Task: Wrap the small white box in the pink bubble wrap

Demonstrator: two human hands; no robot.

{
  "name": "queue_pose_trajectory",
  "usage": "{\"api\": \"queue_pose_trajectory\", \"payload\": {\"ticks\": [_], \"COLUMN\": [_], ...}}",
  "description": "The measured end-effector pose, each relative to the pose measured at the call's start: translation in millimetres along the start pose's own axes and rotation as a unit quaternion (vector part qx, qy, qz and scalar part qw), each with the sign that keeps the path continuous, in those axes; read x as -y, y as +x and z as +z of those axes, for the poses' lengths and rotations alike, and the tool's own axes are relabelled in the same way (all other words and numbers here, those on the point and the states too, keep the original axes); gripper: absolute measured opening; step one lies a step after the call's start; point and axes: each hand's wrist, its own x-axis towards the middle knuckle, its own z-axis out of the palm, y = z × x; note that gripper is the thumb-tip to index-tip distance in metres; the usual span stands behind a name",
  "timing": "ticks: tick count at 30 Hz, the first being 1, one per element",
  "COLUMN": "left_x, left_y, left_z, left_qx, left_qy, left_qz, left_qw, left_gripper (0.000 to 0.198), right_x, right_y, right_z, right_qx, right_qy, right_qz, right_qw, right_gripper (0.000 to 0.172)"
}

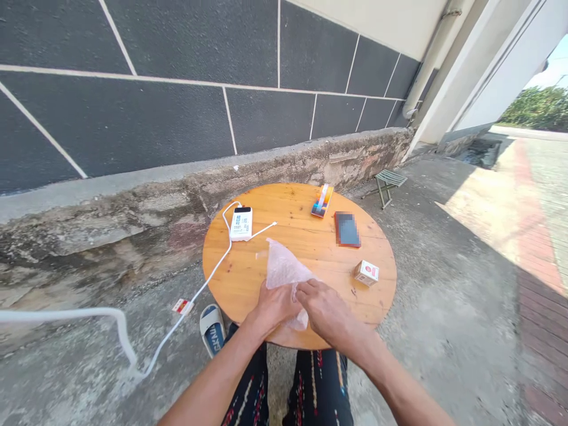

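A sheet of pale pink, translucent bubble wrap (286,264) is gathered between my hands over the near part of the round wooden table (248,290). My left hand (277,305) is closed around its lower part, with one corner standing up toward the back left. From the right, my right hand (322,302) pinches the wrap close to the left fingers. A loose end hangs below the hands near the table's front edge. Whether anything lies inside the wrap is hidden.
On the table are a white power strip (242,224) with a cable, a tape dispenser (322,201), a blurred dark tablet-like thing (348,229) with a red edge and a small box (366,273). A folding stool (390,179) stands beyond, near the wall (177,118).
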Motion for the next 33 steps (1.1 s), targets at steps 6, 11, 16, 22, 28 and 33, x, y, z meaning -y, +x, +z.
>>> {"api": "queue_pose_trajectory", "payload": {"ticks": [6, 11, 16, 22, 28, 33], "left_x": [3, 2, 6, 14, 20, 39], "left_y": [2, 6, 7, 21, 56, 70], "left_z": [0.3, -3.3, -14.4, -26.7, -24.6, -21.2], "left_qx": [-0.044, -0.014, 0.003, -0.033, -0.025, 0.005], "left_qy": [0.053, 0.062, 0.08, 0.101, 0.103, 0.071], "left_qz": [0.016, 0.013, 0.03, 0.086, 0.185, 0.204], "left_qw": [0.998, 0.998, 0.996, 0.991, 0.977, 0.976], "left_gripper": [0.075, 0.097, 0.079, 0.023, 0.029, 0.063], "right_x": [-35, -67, -90, -99, -99, -105], "right_y": [14, 11, 12, 16, 17, 5], "right_z": [15, 37, 41, 36, 34, 34], "right_qx": [-0.049, -0.007, 0.022, 0.021, 0.037, 0.058], "right_qy": [-0.081, -0.017, 0.041, 0.061, 0.015, 0.032], "right_qz": [0.143, 0.176, 0.16, 0.16, 0.173, 0.169], "right_qw": [0.985, 0.984, 0.986, 0.985, 0.984, 0.983], "right_gripper": [0.033, 0.074, 0.086, 0.088, 0.088, 0.092]}}
